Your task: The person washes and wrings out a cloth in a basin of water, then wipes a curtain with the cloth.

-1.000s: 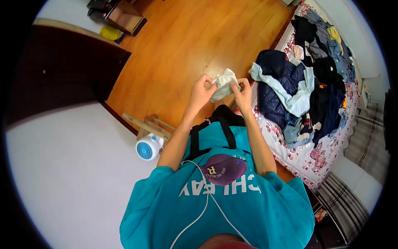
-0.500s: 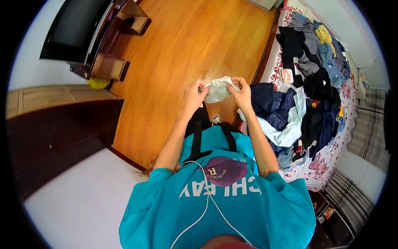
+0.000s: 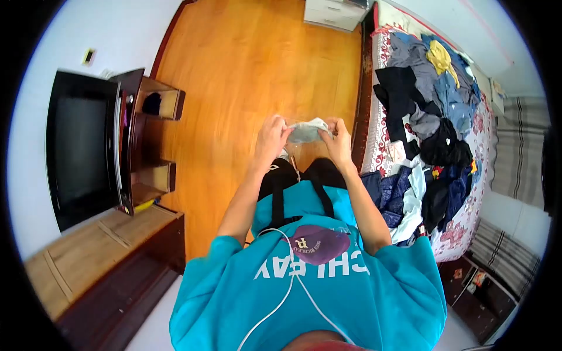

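Observation:
Between my two hands, a small pale grey-white cloth (image 3: 308,131) is stretched out over the floor in front of my legs. Its exact kind is unclear, and its lower edge is blurred. My left hand (image 3: 271,139) pinches one end with the thumb against the fingers. At the other end, my right hand (image 3: 338,143) grips the opposite corner in the same way. Both forearms reach forward from my teal shirt.
On the right, a bed (image 3: 374,126) carries a heap of clothes, with black trousers (image 3: 400,93) and a yellow garment (image 3: 440,58) among them. A television (image 3: 85,149) and wooden cabinet (image 3: 117,281) stand left. A white drawer unit (image 3: 333,13) is at the far end of the wooden floor (image 3: 257,52).
The whole view has shifted: the drawer unit and more of the television now show, and the bed sits slightly further left. Both hands still hold the cloth, which is pulled into a narrower strip.

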Motion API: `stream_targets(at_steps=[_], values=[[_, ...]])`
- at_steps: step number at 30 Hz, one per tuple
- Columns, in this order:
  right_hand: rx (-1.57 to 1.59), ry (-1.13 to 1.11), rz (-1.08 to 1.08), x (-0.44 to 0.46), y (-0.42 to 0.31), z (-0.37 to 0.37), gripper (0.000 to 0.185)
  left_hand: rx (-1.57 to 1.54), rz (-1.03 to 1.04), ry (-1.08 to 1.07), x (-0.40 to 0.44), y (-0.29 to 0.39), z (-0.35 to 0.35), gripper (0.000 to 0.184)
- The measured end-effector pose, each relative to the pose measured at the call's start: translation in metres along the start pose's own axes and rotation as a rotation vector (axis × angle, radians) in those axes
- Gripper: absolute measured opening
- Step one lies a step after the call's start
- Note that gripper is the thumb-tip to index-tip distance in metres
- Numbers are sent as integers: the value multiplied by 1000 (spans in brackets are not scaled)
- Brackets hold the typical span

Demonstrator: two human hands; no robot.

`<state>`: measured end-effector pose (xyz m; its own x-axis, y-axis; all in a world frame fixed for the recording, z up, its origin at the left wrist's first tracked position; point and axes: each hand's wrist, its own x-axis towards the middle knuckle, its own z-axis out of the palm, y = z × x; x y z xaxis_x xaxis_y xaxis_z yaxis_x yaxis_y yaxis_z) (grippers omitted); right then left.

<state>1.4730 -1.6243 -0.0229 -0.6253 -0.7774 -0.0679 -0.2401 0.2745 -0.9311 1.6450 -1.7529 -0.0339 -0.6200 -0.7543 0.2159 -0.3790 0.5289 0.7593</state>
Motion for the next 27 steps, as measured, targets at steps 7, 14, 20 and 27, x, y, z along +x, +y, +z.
stream_targets(at_steps=[7, 14, 20, 27], values=[[-93, 202, -1, 128, -12, 2, 32, 54, 121, -142, 160, -11, 7, 29], [-57, 195, 107, 294, 4, -19, 24, 71, 112, -204, 330, -19, 51, 23], [-99, 113, 54, 428, -13, -43, 22, -90, -29, -173, 451, -28, 78, 21], [-35, 88, -42, 565, -15, -44, 23, -107, -192, -184, 570, -47, 97, 21]])
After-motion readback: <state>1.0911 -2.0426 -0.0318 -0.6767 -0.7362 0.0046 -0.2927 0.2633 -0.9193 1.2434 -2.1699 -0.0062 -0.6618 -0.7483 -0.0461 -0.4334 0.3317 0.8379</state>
